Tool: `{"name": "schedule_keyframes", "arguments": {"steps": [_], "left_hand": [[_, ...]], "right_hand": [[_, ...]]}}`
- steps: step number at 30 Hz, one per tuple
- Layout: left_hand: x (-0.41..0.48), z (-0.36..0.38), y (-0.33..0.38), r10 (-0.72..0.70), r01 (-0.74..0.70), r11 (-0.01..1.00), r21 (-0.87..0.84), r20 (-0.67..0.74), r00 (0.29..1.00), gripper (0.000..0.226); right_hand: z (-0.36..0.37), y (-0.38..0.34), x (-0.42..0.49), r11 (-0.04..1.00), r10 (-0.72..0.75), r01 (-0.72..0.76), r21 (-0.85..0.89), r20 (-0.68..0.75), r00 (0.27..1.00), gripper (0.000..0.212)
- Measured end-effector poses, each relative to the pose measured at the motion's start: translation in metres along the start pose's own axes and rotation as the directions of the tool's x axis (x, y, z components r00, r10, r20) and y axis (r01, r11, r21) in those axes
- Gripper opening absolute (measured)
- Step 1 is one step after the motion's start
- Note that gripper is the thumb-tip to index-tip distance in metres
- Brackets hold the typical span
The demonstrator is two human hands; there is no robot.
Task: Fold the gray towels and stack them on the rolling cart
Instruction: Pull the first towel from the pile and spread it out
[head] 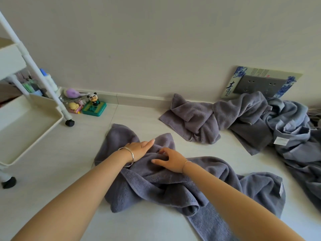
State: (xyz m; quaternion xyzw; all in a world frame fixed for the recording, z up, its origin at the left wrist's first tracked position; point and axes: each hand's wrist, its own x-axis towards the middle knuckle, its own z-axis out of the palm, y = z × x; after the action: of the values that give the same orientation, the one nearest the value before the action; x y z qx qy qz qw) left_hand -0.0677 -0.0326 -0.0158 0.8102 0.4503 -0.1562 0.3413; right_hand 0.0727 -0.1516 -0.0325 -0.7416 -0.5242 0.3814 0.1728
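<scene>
Pale floor point(78, 145). A crumpled gray towel point(156, 185) is spread at its middle, more towels point(243, 122) are heaped at the far edge, and a rolling cart point(26, 127) is parked left.

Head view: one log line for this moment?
towel: crumpled on floor | left hand: flat on towel | right hand: grips towel | pile: unfolded

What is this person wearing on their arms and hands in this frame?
Both forearms are bare to the frame's edge: no sleeves, no gloves. The left hand has a broad silver metal bangle at its wrist; the right hand has a thin silver bracelet at its wrist.
</scene>
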Motion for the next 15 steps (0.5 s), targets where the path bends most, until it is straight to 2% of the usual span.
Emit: {"name": "schedule_keyframes", "arguments": {"steps": [2,5,8,11,14,15], "left_hand": [[-0.005,-0.002,-0.003,-0.013,0.016,0.998,-0.063,0.043,0.999,0.072],[-0.012,-0.006,-0.004,-0.046,0.046,0.991,-0.129,0.006,0.999,0.073],[-0.014,-0.012,-0.023,-0.107,0.107,0.994,0.004,-0.02,0.994,0.087],[-0.015,-0.015,-0.038,-0.187,0.194,0.967,0.165,-0.055,0.981,0.089],[-0.013,-0.014,-0.045,-0.295,0.313,0.931,0.19,-0.118,0.948,0.089],[-0.013,-0.013,-0.046,-0.307,0.331,0.93,0.162,-0.158,0.939,0.084]], "right_hand": [[-0.006,0.0,-0.001,0.998,-0.053,0.054,0.025,-0.042,0.998,0.032],[-0.031,0.013,-0.011,0.991,-0.131,0.135,0.024,-0.117,0.984,0.036],[-0.054,0.036,-0.02,0.988,-0.11,0.132,0.076,-0.246,0.963,0.019],[-0.074,0.066,-0.029,1.0,-0.013,0.012,-0.003,-0.417,0.909,0.014],[-0.084,0.088,-0.029,0.956,0.183,-0.255,-0.148,-0.381,0.906,0.016],[-0.084,0.089,-0.026,0.945,0.21,-0.286,-0.156,-0.379,0.901,0.014]]}}
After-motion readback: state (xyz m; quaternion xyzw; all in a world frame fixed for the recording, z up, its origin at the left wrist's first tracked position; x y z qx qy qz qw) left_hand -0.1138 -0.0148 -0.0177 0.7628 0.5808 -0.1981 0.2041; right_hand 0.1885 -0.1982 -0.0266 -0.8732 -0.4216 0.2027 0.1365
